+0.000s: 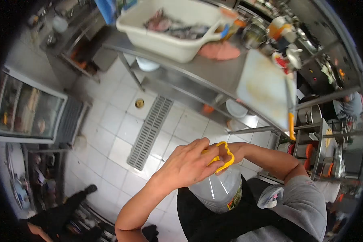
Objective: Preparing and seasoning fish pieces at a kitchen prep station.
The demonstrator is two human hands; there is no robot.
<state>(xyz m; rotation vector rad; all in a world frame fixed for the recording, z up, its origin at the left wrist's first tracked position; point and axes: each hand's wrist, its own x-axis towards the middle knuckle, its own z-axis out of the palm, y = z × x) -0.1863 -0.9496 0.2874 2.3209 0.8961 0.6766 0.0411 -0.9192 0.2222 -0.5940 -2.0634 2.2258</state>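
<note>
A clear plastic jug point(214, 189) with a label and a yellow plastic handle point(230, 161) is held against the black apron at my front. My left hand point(190, 163) lies over the jug's top, its fingers curled around a yellow part at the neck. Behind the yellow handle is my right hand point(237, 151), partly hidden by the handle and my left hand; its fingers are at the jug's neck. The jug looks upright. Its cap and mouth are covered by my hands.
Ahead stands a steel table point(199, 71) with a white tub point(169, 45) of fish-like pieces, a pink cloth-like item point(219, 50), and a white cutting board point(263, 87) with a yellow-handled knife point(291, 125). A floor drain grate point(151, 133) lies below. Another person point(66, 208) is at lower left.
</note>
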